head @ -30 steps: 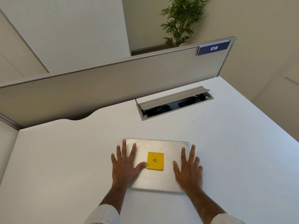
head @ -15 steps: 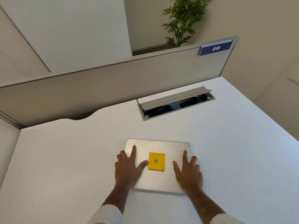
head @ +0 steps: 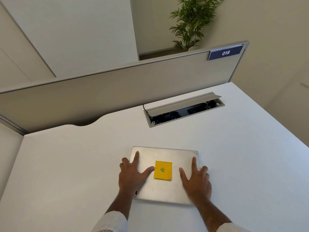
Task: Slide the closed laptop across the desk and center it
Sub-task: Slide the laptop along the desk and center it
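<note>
A closed silver laptop (head: pixel 167 154) lies flat on the white desk (head: pixel 66 164), near its front middle, with a yellow sticky note (head: pixel 163 169) on the lid. My left hand (head: pixel 132 174) rests on the laptop's left part, thumb beside the note, outer fingers curled over the left edge. My right hand (head: pixel 195 180) lies on the right part, its outer fingers wrapped over the right edge. Both palms press on the lid.
An open cable box (head: pixel 182 111) with a raised grey flap is set into the desk behind the laptop. A beige partition (head: pixel 117 87) with a blue 018 label (head: pixel 225 52) runs along the back edge. A potted plant (head: pixel 192 22) stands beyond it.
Both hands have slid back and outward on the lid; the fingers that lay flat now curl over the side edges. The laptop has barely shifted.
</note>
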Demonstrator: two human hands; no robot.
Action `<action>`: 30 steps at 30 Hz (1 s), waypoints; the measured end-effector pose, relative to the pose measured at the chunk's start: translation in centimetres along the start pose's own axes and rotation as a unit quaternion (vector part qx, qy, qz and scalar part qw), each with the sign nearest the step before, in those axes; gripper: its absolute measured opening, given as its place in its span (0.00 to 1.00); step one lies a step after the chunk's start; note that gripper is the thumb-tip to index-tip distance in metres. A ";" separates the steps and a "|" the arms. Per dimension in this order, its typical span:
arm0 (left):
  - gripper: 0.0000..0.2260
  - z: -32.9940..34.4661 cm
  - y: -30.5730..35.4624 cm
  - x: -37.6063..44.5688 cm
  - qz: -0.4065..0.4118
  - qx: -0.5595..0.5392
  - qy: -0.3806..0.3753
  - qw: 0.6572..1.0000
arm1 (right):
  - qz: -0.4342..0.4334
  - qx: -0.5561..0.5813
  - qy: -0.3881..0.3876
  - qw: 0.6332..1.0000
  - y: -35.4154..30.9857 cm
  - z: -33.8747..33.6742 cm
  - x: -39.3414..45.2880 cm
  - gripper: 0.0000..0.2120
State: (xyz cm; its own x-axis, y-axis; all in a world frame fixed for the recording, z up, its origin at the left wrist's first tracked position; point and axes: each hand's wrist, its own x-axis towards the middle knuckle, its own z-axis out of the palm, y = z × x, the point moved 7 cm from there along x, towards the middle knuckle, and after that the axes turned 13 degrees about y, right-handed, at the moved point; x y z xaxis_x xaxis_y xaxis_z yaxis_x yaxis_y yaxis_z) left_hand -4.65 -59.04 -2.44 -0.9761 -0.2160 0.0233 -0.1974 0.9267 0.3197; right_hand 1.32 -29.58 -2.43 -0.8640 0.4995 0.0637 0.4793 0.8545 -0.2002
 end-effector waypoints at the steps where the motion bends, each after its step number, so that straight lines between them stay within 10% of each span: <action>1: 0.52 0.0 0.0 0.0 -0.004 -0.009 -0.004 1.000 | 0.002 0.004 -0.001 1.000 0.1 0.0 0.1 0.40; 30: 0.53 -2.9 -0.2 -1.4 -0.059 -0.064 0.007 0.996 | -0.080 0.052 -0.003 0.995 -1.2 -1.5 2.9 0.41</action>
State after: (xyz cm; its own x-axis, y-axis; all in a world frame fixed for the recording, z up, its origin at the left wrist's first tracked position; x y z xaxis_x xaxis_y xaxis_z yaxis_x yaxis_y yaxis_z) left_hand -3.02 -59.78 0.18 -0.9454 -0.3258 -0.0090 -0.2964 0.8481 0.4392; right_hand -1.56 -28.92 -0.50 -0.9292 0.3567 0.0968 0.3169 0.9038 -0.2876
